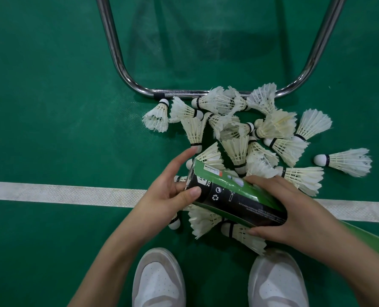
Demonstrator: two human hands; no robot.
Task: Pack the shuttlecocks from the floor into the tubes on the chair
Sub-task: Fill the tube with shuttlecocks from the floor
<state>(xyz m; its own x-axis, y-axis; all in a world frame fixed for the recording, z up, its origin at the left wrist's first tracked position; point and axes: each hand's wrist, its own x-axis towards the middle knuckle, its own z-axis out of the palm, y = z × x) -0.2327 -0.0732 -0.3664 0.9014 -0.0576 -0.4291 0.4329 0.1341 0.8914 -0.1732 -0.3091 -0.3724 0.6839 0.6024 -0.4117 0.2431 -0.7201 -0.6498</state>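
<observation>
A black and green shuttlecock tube lies nearly level above the floor, its open mouth pointing left. My right hand grips the tube around its middle. My left hand is at the mouth, thumb pressed on the tube's rim and some fingers reaching inside; the index finger points up and away. Several white feather shuttlecocks lie in a heap on the green floor beyond the tube, and a few more lie under it. What the left fingers hold inside the mouth is hidden.
A chrome chair leg frame curves across the floor just behind the heap. A white court line runs left to right under my hands. My two white shoes stand at the bottom edge. One shuttlecock lies apart at the right.
</observation>
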